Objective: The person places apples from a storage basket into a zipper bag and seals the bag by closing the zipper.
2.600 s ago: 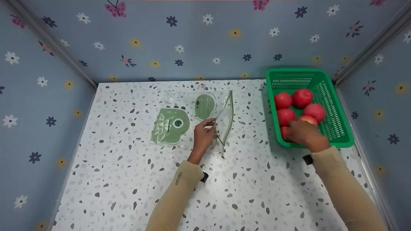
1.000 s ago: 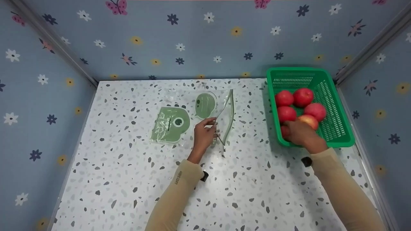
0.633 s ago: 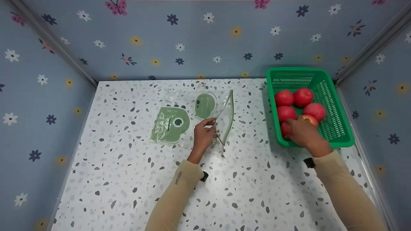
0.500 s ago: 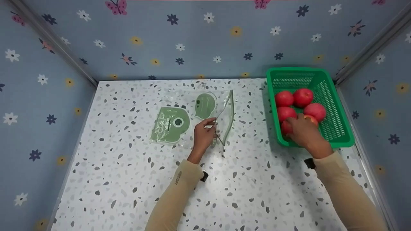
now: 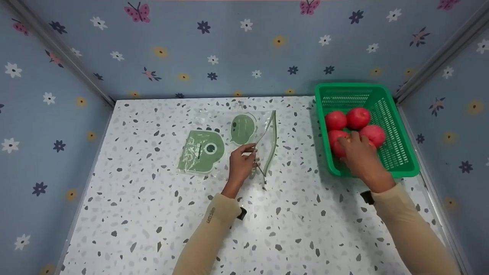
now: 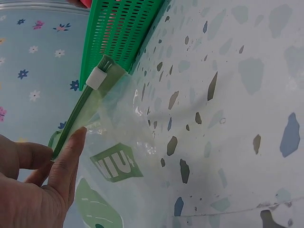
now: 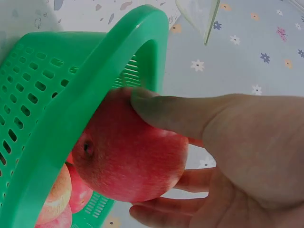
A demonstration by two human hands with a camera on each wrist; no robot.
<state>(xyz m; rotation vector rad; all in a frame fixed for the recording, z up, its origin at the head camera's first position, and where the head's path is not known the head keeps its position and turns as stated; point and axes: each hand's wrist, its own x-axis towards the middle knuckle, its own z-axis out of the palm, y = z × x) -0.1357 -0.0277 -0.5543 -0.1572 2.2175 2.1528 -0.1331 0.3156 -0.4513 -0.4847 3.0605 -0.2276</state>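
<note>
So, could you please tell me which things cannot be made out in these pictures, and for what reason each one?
Head view: part of the held red apple, covered by the right grip.
Right wrist view: most of the other apples, hidden by the basket and the held apple.
Left wrist view: the lowest green print on the plastic bag, cut off by the bottom edge.
Head view: the lettering on the left sleeve, too small and blurred.

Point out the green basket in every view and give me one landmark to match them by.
Head: basket, right side.
Left wrist: basket, top, left of centre, partly out of frame.
Right wrist: basket, left half, partly out of frame.
Shared landmark: the green-edged clear bag; the right wrist view shows only part, along the top.
</note>
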